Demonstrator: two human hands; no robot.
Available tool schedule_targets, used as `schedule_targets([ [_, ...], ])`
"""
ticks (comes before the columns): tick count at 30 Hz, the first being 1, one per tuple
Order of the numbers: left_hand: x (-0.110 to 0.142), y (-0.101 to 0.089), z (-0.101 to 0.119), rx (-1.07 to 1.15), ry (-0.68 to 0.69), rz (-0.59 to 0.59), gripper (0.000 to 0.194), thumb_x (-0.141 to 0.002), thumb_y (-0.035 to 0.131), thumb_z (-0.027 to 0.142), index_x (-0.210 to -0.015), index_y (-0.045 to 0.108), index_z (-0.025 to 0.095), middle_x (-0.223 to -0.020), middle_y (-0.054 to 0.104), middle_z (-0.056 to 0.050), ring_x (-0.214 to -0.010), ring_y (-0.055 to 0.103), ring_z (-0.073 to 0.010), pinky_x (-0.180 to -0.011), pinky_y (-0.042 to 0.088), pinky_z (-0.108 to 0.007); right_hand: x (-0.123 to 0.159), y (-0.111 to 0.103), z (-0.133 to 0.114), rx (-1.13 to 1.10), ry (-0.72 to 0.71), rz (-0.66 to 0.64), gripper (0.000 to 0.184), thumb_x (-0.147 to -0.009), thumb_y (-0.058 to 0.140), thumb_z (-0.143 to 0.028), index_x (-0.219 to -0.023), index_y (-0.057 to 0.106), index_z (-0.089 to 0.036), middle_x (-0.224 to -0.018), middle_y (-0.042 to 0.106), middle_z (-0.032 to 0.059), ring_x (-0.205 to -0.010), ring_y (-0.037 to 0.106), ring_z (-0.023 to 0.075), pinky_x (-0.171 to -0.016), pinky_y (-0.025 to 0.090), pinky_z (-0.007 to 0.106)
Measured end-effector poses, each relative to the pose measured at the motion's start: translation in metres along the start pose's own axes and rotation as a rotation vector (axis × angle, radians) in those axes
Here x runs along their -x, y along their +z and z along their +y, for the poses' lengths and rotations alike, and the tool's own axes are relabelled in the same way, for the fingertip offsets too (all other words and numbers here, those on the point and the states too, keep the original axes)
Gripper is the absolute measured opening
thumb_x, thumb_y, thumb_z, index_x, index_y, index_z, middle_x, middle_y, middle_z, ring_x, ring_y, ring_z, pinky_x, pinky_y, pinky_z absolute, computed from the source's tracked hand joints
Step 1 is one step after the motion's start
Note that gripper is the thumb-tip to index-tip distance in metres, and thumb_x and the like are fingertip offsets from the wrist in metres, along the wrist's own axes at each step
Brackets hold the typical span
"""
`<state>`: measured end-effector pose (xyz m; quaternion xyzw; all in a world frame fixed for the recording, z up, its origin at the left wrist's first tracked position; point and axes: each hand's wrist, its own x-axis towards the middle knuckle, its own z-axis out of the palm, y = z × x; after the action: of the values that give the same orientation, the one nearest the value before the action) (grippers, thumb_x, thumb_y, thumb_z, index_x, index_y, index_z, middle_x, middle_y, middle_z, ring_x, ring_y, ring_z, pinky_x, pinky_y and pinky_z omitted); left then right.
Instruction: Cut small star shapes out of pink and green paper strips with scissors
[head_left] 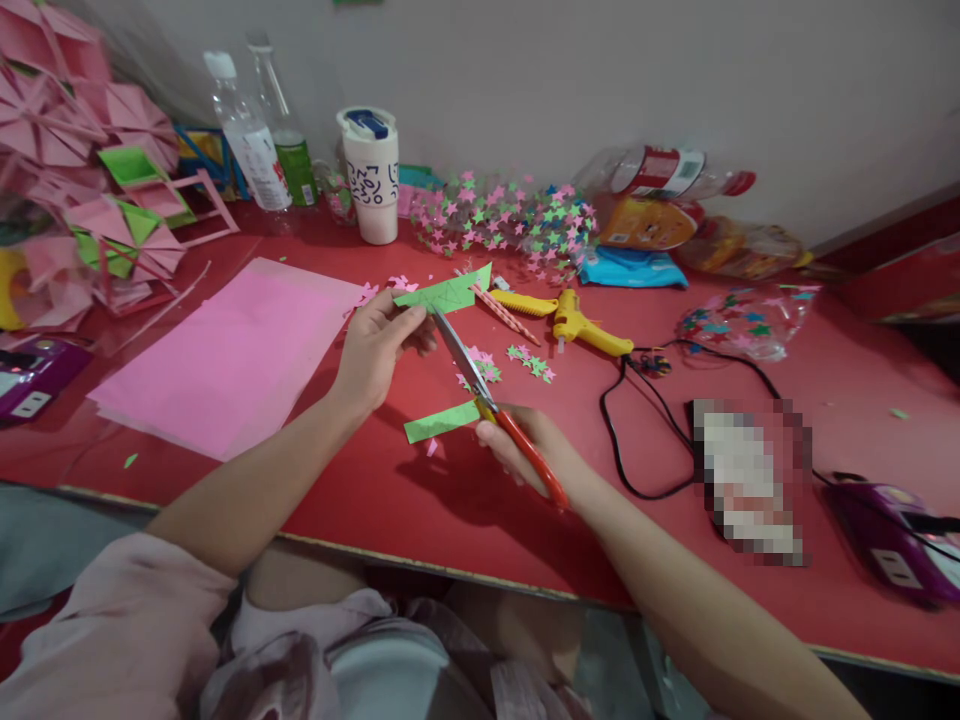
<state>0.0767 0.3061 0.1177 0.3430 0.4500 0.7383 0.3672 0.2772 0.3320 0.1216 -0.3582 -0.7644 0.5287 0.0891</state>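
My left hand (379, 345) pinches a green paper piece (448, 292) with drawn lines, held above the red table (450, 500). My right hand (536, 450) grips red-handled scissors (487, 400), whose blades point up into the green paper. A green paper strip (441, 421) lies on the table just under the scissors. Small pink and green paper stars (529, 362) are scattered near the blades.
A pink sheet (232, 350) lies at left. Pink and green folded paper shapes (97, 190) pile at far left. Bottles (251, 140), a white tumbler (373, 175), a star heap (510, 220), a yellow glue gun (589, 330) with black cord, and purple devices (896, 540) surround the work area.
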Motion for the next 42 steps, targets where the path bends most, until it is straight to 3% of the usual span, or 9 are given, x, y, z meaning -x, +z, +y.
schedule_targets([
  [42,-0.0008,-0.0001,-0.0011,0.018,-0.015,-0.006,0.005,-0.074,0.062,0.019,-0.073,0.059,0.016,-0.062,0.063,0.003,-0.047,0.055,-0.0047,-0.046,0.044,-0.018,-0.0009,0.0065,0.0013,0.004,0.030,0.085,0.056,-0.078,0.049,-0.073,-0.061,0.044,-0.021,-0.046,0.036,-0.0053,-0.040,0.035,0.0083,-0.041,0.027,0.023],
])
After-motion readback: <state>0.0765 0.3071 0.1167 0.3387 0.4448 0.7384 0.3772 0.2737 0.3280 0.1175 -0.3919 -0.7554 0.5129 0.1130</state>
